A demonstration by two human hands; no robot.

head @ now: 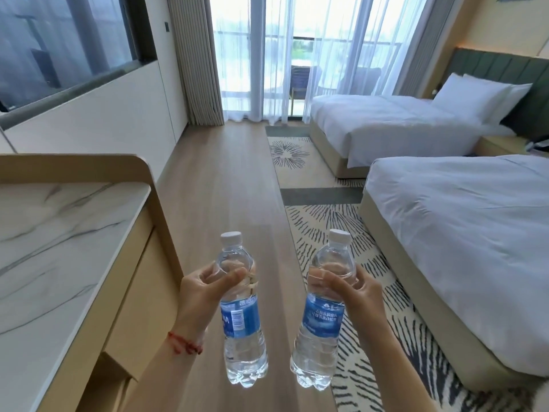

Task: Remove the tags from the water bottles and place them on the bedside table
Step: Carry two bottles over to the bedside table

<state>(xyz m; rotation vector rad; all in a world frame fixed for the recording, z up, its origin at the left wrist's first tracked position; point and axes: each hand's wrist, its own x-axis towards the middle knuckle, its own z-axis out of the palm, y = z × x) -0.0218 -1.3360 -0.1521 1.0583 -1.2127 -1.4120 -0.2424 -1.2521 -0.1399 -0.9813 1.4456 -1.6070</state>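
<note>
Your left hand (202, 288) grips one water bottle (242, 337), your right hand (355, 288) grips the other bottle (319, 337) (both upright, caps on), over the wood floor (225, 179)

Bright daylight floods through sheer curtains (297, 63), blowing out; wide-angle edges bend.

Hotel room. Wood-plank floor (225, 179) is partly covered by a patterned rug (323, 227). Two white-sheeted beds (463, 221) are set right, against a green headboard (505, 69). A marble-topped counter (59, 233) is seen left. Daylight is admitted through sheer curtains (267, 55).
</note>
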